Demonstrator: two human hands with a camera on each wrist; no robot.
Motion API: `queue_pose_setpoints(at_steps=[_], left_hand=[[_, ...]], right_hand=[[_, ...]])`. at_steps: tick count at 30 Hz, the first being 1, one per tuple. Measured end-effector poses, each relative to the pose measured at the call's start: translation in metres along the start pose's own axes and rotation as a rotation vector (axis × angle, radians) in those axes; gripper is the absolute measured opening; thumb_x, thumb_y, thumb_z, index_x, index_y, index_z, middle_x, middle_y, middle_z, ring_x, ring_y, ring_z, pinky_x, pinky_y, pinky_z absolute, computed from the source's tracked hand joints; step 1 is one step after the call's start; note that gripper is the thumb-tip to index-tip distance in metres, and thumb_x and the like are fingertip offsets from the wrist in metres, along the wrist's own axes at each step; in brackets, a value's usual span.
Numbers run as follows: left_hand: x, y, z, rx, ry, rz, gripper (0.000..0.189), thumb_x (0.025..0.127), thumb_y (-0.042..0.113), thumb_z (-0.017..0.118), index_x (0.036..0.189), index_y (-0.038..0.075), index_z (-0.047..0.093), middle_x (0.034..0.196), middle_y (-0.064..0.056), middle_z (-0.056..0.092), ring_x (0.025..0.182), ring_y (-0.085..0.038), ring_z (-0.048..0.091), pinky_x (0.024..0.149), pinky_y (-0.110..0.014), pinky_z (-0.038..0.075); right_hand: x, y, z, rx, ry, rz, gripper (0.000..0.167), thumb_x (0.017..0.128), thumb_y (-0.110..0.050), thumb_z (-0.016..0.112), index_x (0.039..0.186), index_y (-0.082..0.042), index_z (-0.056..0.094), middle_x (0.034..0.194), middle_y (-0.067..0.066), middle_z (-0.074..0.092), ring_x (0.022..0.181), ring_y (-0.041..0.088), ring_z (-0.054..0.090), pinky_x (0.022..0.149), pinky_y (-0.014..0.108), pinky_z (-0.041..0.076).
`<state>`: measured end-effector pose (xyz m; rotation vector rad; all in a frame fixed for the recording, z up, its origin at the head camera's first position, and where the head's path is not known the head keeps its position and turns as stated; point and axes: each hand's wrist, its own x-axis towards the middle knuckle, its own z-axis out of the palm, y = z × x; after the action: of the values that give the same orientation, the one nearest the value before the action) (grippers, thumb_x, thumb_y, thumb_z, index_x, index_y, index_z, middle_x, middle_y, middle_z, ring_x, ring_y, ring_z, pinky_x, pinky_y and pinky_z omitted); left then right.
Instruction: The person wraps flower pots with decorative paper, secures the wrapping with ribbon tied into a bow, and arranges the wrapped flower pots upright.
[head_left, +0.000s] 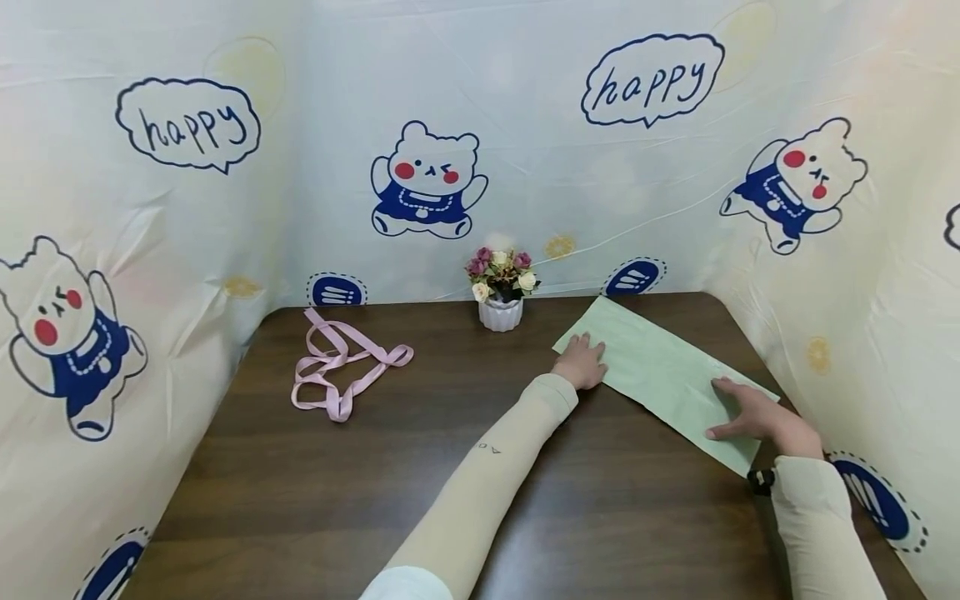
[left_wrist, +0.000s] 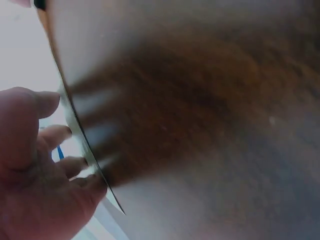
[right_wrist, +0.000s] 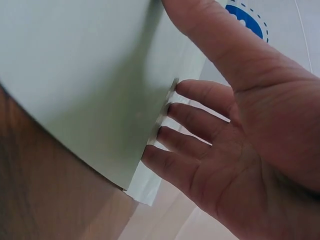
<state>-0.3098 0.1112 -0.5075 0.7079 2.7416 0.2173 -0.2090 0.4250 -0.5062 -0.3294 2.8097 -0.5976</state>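
Observation:
A long, flat, pale green paper-like piece [head_left: 660, 362] lies slantwise on the right side of the table, its far left end near the back edge. My left hand [head_left: 581, 362] touches its left end with the fingers spread; in the left wrist view the fingertips [left_wrist: 90, 162] meet its thin edge. Over the other end is my right hand [head_left: 757, 417], thumb and fingers apart. The right wrist view shows the straight fingertips [right_wrist: 172, 110] against the short edge, where a whitish strip [right_wrist: 145, 190] sticks out, while the thumb [right_wrist: 200, 20] reaches over the top face.
A loosely looped pink ribbon [head_left: 352, 375] lies on the left of the brown wooden table [head_left: 337, 500]. At the back edge stands a small white pot of artificial flowers [head_left: 500, 312]. A pale cloth printed with bears [head_left: 525, 167] hangs around the table's back and sides.

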Motion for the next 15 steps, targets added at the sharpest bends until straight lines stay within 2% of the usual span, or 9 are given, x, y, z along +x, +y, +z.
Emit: queue_pose_setpoints(at_steps=[2,4,10,15], left_hand=[[0.001,0.003,0.002,0.085,0.02,-0.028,0.055,0.11,0.044,0.035,0.161,0.025,0.03,0.169,-0.006,0.023,0.156,-0.024,0.019,0.124,-0.032,0.022],[0.003,0.004,0.004,0.112,0.033,-0.065,0.055,0.11,0.046,0.033,0.161,0.026,0.03,0.168,-0.005,0.024,0.156,-0.023,0.02,0.124,-0.032,0.022],[0.003,0.006,0.002,0.03,0.037,-0.15,0.058,0.108,0.051,0.038,0.162,0.031,0.028,0.169,-0.005,0.02,0.156,-0.025,0.019,0.123,-0.036,0.026],[0.001,0.004,-0.001,0.019,0.046,-0.146,0.06,0.106,0.051,0.044,0.161,0.031,0.03,0.169,-0.005,0.021,0.156,-0.025,0.019,0.123,-0.037,0.027]], right_hand=[[0.0,-0.002,0.002,-0.007,-0.004,0.003,0.106,0.07,-0.032,0.093,0.143,0.021,0.038,0.147,0.047,0.031,0.135,0.063,0.031,0.107,0.069,0.031],[0.001,-0.005,0.005,-0.013,-0.005,-0.001,0.106,0.07,-0.033,0.093,0.142,0.022,0.038,0.147,0.047,0.032,0.135,0.063,0.032,0.107,0.069,0.031],[0.002,-0.02,0.008,-0.029,0.009,-0.008,0.104,0.069,-0.031,0.094,0.139,0.024,0.04,0.145,0.048,0.033,0.134,0.063,0.034,0.108,0.069,0.032],[-0.001,-0.033,0.007,-0.052,-0.007,0.023,0.104,0.07,-0.033,0.094,0.139,0.023,0.04,0.144,0.049,0.033,0.133,0.064,0.034,0.108,0.069,0.033]])
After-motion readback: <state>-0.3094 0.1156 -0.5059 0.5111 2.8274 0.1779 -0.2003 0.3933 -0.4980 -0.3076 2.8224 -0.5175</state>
